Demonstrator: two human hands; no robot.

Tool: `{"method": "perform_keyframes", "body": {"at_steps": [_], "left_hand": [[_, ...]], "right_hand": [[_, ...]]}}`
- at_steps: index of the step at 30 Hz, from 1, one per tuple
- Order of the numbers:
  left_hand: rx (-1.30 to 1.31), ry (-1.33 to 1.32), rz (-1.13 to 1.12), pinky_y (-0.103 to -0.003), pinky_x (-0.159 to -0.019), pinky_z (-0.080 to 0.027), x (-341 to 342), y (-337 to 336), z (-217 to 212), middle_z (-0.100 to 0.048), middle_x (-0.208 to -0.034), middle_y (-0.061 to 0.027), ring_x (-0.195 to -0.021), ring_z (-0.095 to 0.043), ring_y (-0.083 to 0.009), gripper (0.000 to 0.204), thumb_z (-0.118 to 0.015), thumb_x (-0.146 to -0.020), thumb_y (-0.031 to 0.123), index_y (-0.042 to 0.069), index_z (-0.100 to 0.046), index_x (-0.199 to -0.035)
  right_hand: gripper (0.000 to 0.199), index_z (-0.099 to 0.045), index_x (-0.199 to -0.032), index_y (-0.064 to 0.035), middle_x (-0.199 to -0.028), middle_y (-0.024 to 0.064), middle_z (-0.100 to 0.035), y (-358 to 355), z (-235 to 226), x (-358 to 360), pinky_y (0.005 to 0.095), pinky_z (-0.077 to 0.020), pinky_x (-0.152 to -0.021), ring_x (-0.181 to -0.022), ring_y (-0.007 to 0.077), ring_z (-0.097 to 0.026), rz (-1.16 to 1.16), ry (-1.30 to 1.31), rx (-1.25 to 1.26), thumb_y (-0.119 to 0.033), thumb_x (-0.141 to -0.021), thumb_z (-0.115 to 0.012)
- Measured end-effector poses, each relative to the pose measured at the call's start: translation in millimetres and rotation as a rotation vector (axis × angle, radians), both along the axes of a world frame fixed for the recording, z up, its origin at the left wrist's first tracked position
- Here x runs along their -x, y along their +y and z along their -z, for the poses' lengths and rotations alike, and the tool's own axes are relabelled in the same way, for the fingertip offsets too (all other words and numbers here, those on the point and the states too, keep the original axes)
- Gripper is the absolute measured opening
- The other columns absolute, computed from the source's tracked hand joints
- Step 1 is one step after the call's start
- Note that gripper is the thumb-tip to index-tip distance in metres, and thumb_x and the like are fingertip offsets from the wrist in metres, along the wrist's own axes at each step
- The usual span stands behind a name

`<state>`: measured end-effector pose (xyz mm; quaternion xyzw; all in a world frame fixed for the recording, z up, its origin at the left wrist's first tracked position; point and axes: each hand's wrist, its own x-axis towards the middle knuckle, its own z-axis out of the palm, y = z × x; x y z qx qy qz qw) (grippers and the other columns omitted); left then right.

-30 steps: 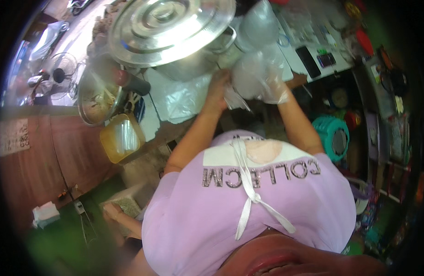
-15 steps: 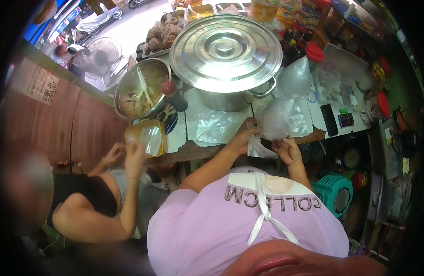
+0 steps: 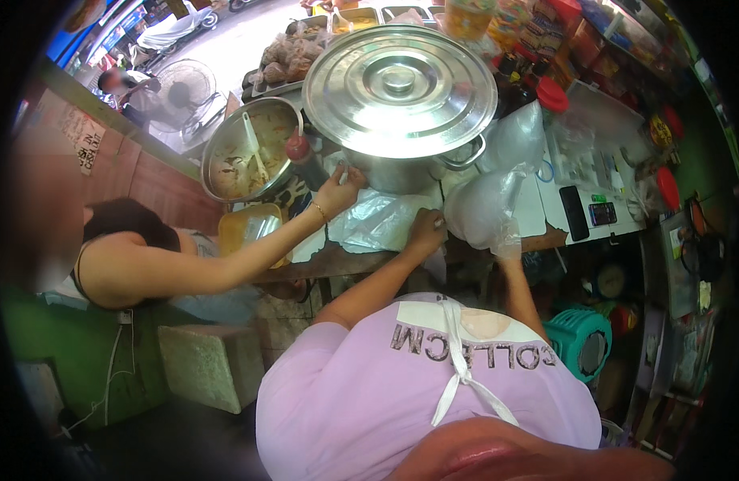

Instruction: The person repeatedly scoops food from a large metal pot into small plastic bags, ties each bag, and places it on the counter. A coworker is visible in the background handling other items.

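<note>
My left hand is closed at the table's front edge, with a bit of clear plastic hanging below it. Just right of it a puffed clear plastic bag rests on the table. My right hand is at that bag's lower right corner; plastic covers its fingers, so their pose is hidden. Flat clear plastic bags lie left of my left hand. Over them reaches a co-worker's hand, fingers pinched, near the large lidded pot.
A steel bowl of food with a white spoon, a red-capped bottle and a yellow tray stand at left. Another filled bag, two phones and a plastic case are at right. The co-worker's arm crosses from the left.
The co-worker has leaned in, and their arm now stretches over the table toward the pot. My right hand has moved up against the bag, whose plastic now covers its fingers.
</note>
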<state>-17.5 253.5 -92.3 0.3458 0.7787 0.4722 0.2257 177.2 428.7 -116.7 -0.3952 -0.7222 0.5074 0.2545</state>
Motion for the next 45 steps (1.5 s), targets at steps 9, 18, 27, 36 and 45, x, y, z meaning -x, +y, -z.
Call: {"method": "perform_keyframes", "body": {"at_steps": [9,18,27,36,45], "left_hand": [[-0.286,0.188,0.137,-0.045,-0.092,-0.048,-23,-4,-61,-0.047,-0.124,-0.0231,-0.108,-0.054,-0.0424,0.066,-0.068,-0.076,0.008,0.005,-0.042,-0.136],[-0.120,0.099,0.101,-0.045,-0.092,-0.048,-16,-18,-40,-0.048,-0.124,-0.0199,-0.110,-0.056,-0.0391,0.063,-0.072,-0.078,0.012,0.007,-0.046,-0.134],[-0.344,-0.512,0.369,-0.033,-0.101,-0.041,-28,-89,-103,-0.050,-0.121,-0.0118,-0.112,-0.052,-0.0207,0.039,-0.063,-0.093,0.014,0.006,-0.055,-0.131],[-0.394,-0.540,0.184,-0.029,-0.101,-0.041,-9,-117,-122,-0.055,-0.130,-0.0076,-0.114,-0.053,-0.0131,0.037,-0.044,-0.104,0.016,0.004,-0.051,-0.138],[-0.303,-0.552,0.152,-0.025,-0.084,-0.051,-13,-130,-106,-0.067,-0.106,-0.0020,-0.092,-0.060,-0.0087,0.031,-0.065,-0.093,0.009,0.002,-0.063,-0.123]], "right_hand": [[0.088,-0.034,-0.143,-0.0049,-0.137,0.0122,-0.047,-35,-160,51,0.0405,-0.0337,-0.108,-0.124,0.0298,-0.049,-0.013,0.529,-0.143,-0.030,-0.074,-0.083],[0.099,-0.028,-0.145,-0.0007,-0.137,0.0209,-0.044,-63,-65,55,0.0390,-0.0323,-0.110,-0.129,0.0305,-0.042,0.025,0.276,-0.032,-0.023,-0.069,-0.086],[0.065,-0.043,-0.137,0.0002,-0.131,0.0153,-0.052,-132,-78,-15,0.0351,-0.0396,-0.100,-0.119,0.0211,-0.049,-0.297,0.347,0.349,-0.018,-0.082,-0.074],[0.012,-0.067,-0.098,0.0020,-0.084,0.0055,-0.068,-123,-128,0,0.0265,-0.0520,-0.069,-0.075,0.0112,-0.063,-0.331,0.306,0.463,-0.009,-0.093,-0.064],[0.014,-0.062,-0.097,-0.0044,-0.081,0.0036,-0.066,-121,-119,-21,0.0291,-0.0557,-0.068,-0.071,0.0145,-0.064,-0.042,0.518,0.644,-0.019,-0.097,-0.061]]}}
